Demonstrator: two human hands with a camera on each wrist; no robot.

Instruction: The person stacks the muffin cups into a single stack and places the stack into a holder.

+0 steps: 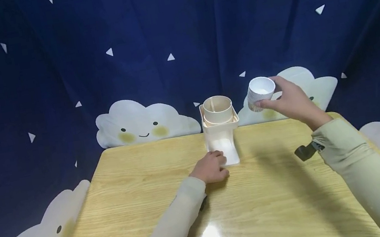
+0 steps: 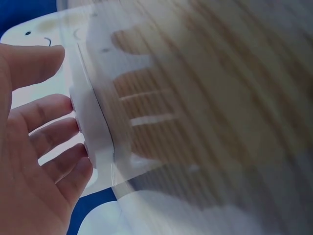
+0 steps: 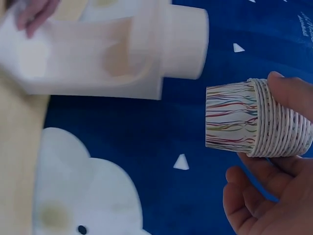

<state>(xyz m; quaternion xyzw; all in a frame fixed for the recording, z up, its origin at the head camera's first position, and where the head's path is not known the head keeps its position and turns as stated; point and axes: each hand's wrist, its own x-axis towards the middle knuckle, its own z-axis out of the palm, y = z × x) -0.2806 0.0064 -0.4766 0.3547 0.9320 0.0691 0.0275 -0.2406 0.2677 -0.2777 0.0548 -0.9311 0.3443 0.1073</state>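
Observation:
My right hand (image 1: 294,103) holds a nested stack of paper cups (image 1: 259,94) in the air, right of the dispenser, pinched between thumb and fingers. In the right wrist view, colourful wavy stripes run along the lowest cup (image 3: 231,117), and the stacked rims sit under the thumb. A cream plastic cup dispenser (image 1: 219,132) with a round tube (image 1: 218,114) on top stands near the table's far edge. Down at its base, my left hand (image 1: 211,167) has its fingertips against the left side. The left wrist view shows those fingers extended to the base's edge (image 2: 95,132), thumb apart.
The light wooden table (image 1: 145,210) reflects a bright glare spot near its front. Behind it hangs a dark blue curtain (image 1: 144,25) with white triangles and smiling clouds (image 1: 141,122). A dark strap device (image 1: 306,151) sits on the right wrist.

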